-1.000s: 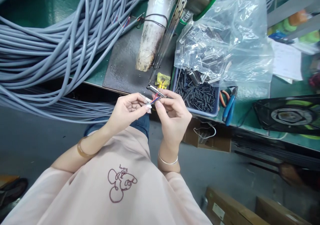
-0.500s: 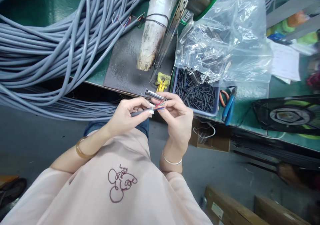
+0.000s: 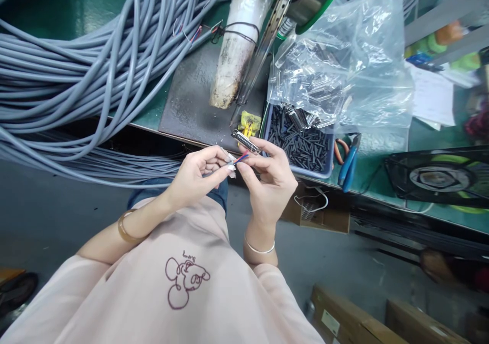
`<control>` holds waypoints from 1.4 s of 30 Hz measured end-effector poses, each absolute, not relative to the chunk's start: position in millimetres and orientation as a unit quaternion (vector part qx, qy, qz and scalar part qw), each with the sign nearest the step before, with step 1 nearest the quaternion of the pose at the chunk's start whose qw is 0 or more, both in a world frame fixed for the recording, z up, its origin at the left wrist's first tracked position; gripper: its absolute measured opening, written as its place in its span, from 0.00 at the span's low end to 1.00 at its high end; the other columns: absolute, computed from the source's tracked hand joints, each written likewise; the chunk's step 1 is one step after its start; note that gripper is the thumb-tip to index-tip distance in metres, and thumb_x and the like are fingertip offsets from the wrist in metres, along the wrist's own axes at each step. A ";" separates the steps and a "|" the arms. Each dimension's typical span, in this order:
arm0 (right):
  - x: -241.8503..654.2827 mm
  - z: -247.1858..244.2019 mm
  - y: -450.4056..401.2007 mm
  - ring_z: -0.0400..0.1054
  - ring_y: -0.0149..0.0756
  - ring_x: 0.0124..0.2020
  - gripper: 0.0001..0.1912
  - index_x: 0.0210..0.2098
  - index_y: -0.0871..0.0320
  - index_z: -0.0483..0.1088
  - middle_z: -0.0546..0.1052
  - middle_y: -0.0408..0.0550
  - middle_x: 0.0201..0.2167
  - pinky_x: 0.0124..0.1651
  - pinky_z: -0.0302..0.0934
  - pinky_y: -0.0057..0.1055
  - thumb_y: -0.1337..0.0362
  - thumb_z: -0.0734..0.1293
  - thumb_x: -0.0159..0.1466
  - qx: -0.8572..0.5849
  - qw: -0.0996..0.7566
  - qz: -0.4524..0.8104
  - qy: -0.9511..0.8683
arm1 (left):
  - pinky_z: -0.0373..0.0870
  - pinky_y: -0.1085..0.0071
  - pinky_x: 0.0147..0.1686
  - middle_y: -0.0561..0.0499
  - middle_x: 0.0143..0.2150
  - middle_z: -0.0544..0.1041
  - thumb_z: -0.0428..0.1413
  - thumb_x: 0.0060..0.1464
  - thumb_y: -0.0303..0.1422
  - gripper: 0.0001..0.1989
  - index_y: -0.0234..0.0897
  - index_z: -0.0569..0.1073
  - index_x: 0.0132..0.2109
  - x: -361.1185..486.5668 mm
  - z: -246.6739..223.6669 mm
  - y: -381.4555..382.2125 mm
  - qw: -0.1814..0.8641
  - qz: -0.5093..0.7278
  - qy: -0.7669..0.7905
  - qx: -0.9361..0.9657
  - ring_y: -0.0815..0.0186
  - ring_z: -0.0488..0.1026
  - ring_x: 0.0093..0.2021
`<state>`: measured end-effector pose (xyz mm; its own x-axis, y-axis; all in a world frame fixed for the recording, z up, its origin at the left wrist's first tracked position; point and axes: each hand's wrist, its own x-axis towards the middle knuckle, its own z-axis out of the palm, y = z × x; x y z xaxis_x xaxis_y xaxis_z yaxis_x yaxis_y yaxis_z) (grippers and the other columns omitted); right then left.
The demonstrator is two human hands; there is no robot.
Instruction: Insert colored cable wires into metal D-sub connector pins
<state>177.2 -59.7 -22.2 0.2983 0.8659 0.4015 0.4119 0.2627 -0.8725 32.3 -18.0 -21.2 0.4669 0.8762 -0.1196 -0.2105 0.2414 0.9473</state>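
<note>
My left hand (image 3: 196, 177) pinches the end of a grey cable between thumb and fingers; its red and blue wires (image 3: 241, 158) stick out toward the right. Beside it, my right hand (image 3: 269, 181) grips a metal connector (image 3: 245, 141) with rows of holes, near its lower end. The right thumb is close to the wire tips; whether it touches them is too small to tell. Behind the connector, a yellow piece (image 3: 248, 122) sits at the edge of a dark board (image 3: 191, 107).
Thick grey cables (image 3: 95, 79) cover the bench's left. A soldering iron (image 3: 263, 49) points down beside a wrapped tube (image 3: 235, 49). A blue bin (image 3: 301, 169) holds black sleeves and connectors under a plastic bag (image 3: 374, 64). Pliers (image 3: 349, 166) and a fan (image 3: 439, 176) are farther right.
The connector has tilted, its right end lower, and shifted slightly right. My right thumb and fingers have shifted around the wires, which now stick up more steeply. My left hand has barely moved.
</note>
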 end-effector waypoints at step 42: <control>176.1 -28.5 -44.2 0.80 0.35 0.46 0.08 0.33 0.55 0.70 0.83 0.48 0.45 0.46 0.79 0.34 0.74 0.70 0.64 -0.541 0.516 0.079 -0.660 | 0.59 0.82 0.14 0.55 0.23 0.77 0.65 0.46 0.28 0.09 0.35 0.70 0.29 26.0 -28.2 11.6 0.693 0.469 0.366 0.406 0.80 0.63 0.14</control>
